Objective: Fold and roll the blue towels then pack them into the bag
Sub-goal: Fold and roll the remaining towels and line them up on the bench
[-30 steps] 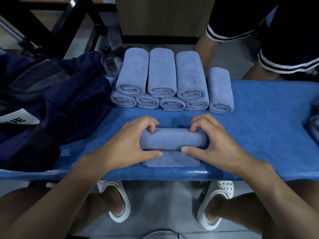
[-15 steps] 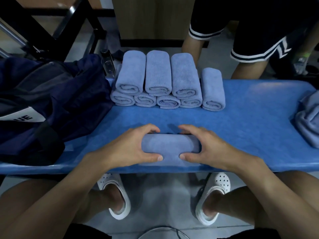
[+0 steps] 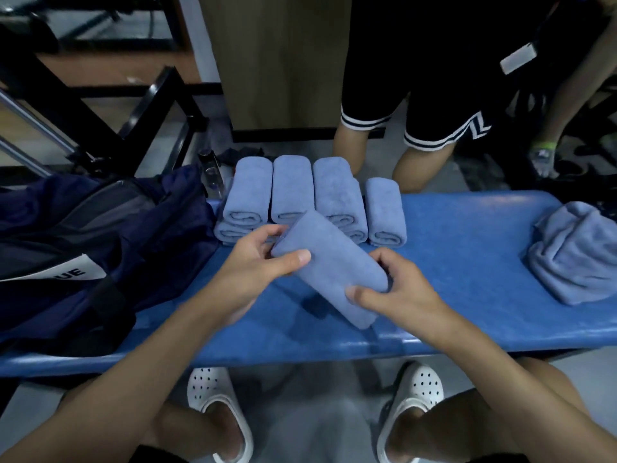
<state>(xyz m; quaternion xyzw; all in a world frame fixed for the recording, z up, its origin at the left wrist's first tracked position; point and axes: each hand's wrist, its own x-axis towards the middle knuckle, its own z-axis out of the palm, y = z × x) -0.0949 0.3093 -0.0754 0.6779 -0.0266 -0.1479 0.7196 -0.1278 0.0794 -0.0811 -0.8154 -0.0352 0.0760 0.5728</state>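
A rolled blue towel [image 3: 329,267] is lifted off the blue bench [image 3: 467,262] and turned diagonally. My left hand [image 3: 257,262] grips its far upper end, thumb on top. My right hand [image 3: 397,289] grips its near lower end. Behind it stands a stack of several rolled blue towels [image 3: 290,192], two layers high, with a single roll [image 3: 384,208] at its right. The dark navy bag [image 3: 93,248] lies open on the left end of the bench.
A heap of unfolded blue towels [image 3: 577,252] sits at the bench's right end. A person in black shorts [image 3: 417,105] stands behind the bench. A black metal frame [image 3: 140,105] rises at the back left. My feet in white clogs [image 3: 217,416] are under the bench.
The towel was rolled flat on the bench a second ago; now both hands have lifted the finished roll and swung it diagonally toward the stack. The view has tilted up.
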